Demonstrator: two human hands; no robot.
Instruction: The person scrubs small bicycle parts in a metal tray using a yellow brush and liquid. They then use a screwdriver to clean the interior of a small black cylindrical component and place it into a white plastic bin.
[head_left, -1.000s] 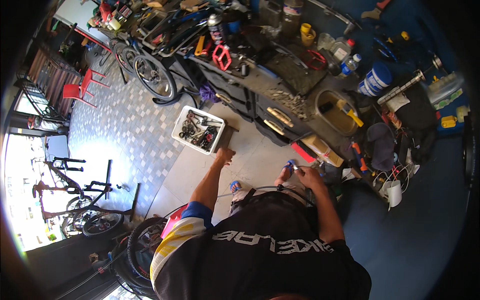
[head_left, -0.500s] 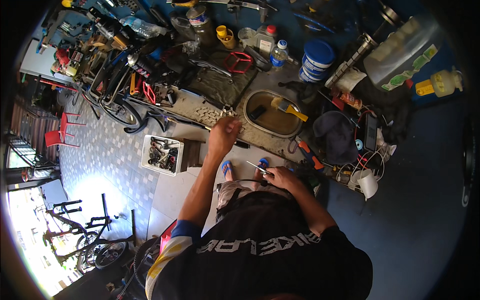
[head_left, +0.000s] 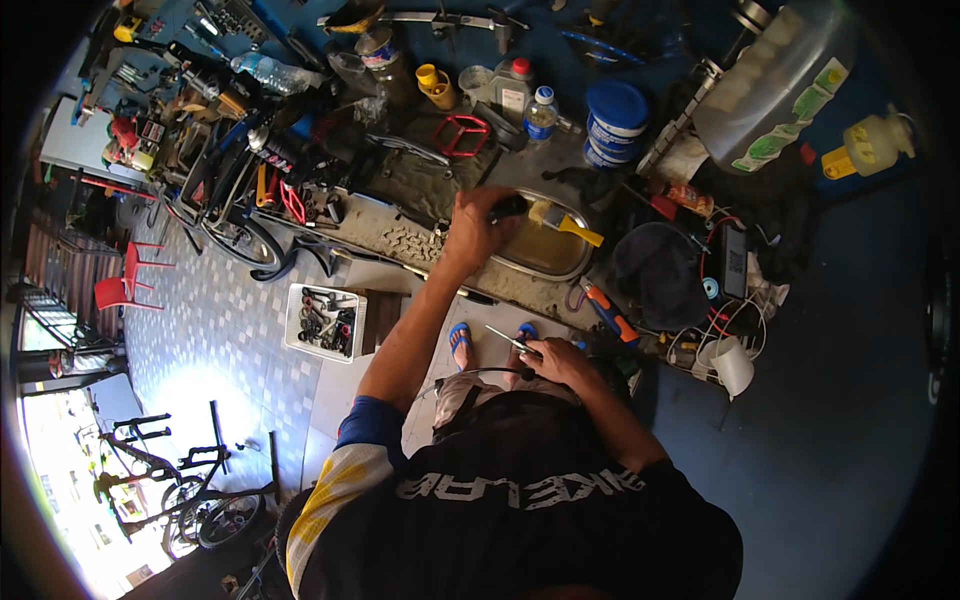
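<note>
My left hand (head_left: 472, 228) is stretched forward and closed around the dark handle of a paintbrush (head_left: 556, 216) whose yellow ferrule and bristles lie over an oval metal basin (head_left: 545, 263) of murky liquid. Closer to my body, my right hand (head_left: 556, 358) grips a thin metal tool (head_left: 505, 337) and a curved black cable (head_left: 480, 374) near my lap. My feet in blue sandals (head_left: 459, 338) rest on the floor below.
The bench holds a blue tub (head_left: 614, 118), bottles, a red pedal (head_left: 461, 135), a bicycle chain (head_left: 405, 240) and a translucent jerrycan (head_left: 775, 85). A white tray of parts (head_left: 325, 322) sits on the tiled floor. Bicycles stand at far left; red chairs (head_left: 125, 283) too.
My left hand reached further forward from the bench edge and took hold of the paintbrush at the basin. My view tilted closer over the bench. The right hand stayed by my lap.
</note>
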